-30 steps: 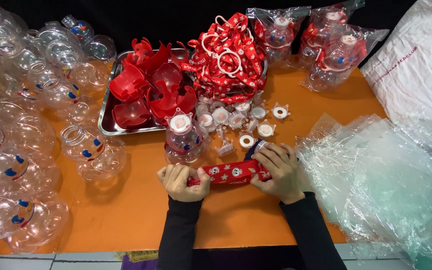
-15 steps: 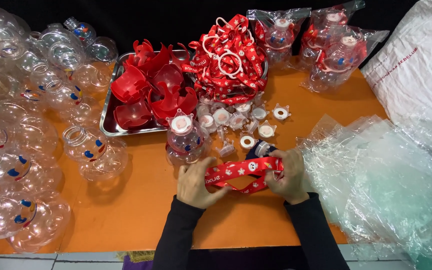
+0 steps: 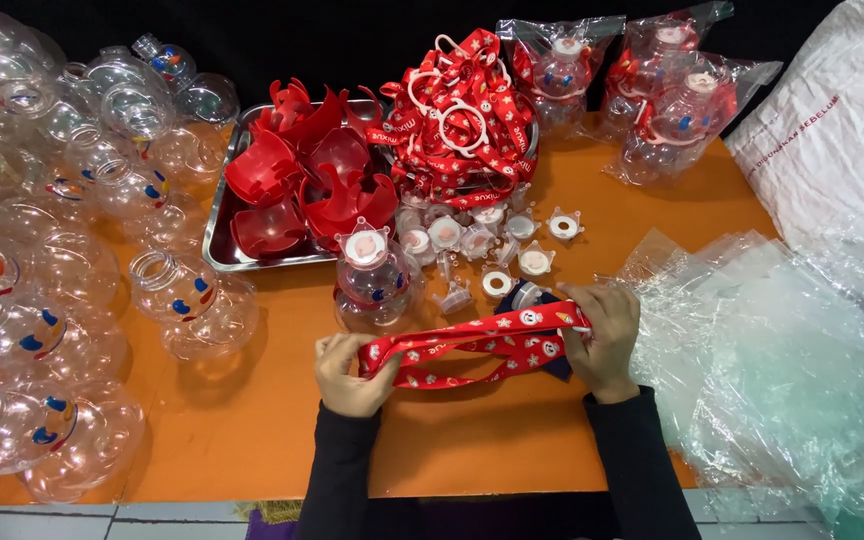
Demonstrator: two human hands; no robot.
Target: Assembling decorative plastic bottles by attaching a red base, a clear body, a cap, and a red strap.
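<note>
Both hands grip one red patterned strap (image 3: 472,345): the left hand (image 3: 350,372) pinches its near end, the right hand (image 3: 602,335) clamps the other, hiding a dark piece beneath. Soft printed fabric, doubled into a loop, it stretches just in front of the clear plastic bottle (image 3: 372,282)

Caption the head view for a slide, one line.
Left hand and right hand stretch a red patterned strap over an orange table, beside a capped clear bottle.
</note>
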